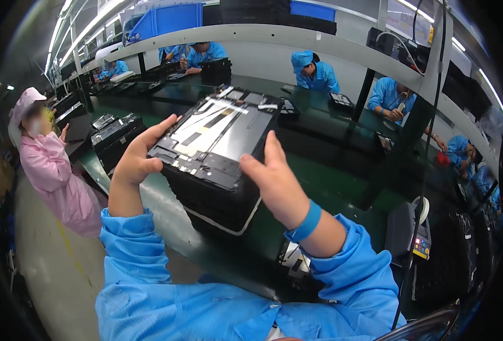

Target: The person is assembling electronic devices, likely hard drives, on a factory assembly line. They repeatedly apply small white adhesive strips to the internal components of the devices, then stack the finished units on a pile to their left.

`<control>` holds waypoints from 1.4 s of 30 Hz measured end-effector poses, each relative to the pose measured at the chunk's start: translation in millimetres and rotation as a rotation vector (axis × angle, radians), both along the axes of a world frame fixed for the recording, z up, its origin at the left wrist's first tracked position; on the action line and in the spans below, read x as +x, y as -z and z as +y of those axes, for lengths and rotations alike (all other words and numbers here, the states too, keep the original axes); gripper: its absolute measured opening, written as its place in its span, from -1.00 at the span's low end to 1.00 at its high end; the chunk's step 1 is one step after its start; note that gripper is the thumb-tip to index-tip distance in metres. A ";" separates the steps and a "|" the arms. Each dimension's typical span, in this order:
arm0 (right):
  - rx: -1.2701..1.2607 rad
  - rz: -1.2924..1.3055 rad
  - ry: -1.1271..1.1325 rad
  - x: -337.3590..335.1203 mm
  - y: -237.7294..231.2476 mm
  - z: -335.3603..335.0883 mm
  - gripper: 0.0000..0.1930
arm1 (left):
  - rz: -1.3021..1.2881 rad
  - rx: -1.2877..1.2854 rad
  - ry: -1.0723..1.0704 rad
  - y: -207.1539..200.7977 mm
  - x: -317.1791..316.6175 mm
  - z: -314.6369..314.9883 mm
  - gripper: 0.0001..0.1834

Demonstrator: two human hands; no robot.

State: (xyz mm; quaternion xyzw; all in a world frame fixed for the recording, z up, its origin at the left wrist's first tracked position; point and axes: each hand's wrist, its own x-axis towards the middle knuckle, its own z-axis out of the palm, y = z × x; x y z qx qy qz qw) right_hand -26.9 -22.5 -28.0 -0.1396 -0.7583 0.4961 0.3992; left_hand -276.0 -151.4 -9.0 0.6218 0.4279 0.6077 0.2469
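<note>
In front of me stands a tall stack of black trays (211, 202) with a pale edge low down. An opened, flat electronic device (214, 128), tablet-like, lies on top, its silver inside and black lower strip facing up. My left hand (143, 156) grips the top tray's left side, fingers along the far edge and thumb near the front corner. On the opposite side my right hand (277, 182) holds the tray's right edge, with thumb and forefinger apart. A blue band circles my right wrist. Whether the top tray is lifted off those below cannot be told.
Another black tray stack (118, 136) stands left on the green bench (328, 227). Beneath my right forearm lies another opened device (294, 258). A grey box with buttons (408, 233) and a hanging cable are at right. A person in pink (52, 165) stands left; several blue-clad co-workers sit across.
</note>
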 end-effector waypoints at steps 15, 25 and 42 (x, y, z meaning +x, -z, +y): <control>0.107 -0.173 0.074 -15.3 18.4 2.3 0.07 | -0.190 0.066 0.070 45.4 -22.7 13.4 0.12; 0.184 -0.239 -0.056 43.3 10.2 -13.6 -0.08 | 0.039 0.079 -0.260 39.7 -3.1 -3.0 0.08; 0.102 -0.534 0.757 244.1 153.5 -37.2 -0.44 | 0.652 -0.307 -0.016 148.3 244.5 52.0 -0.19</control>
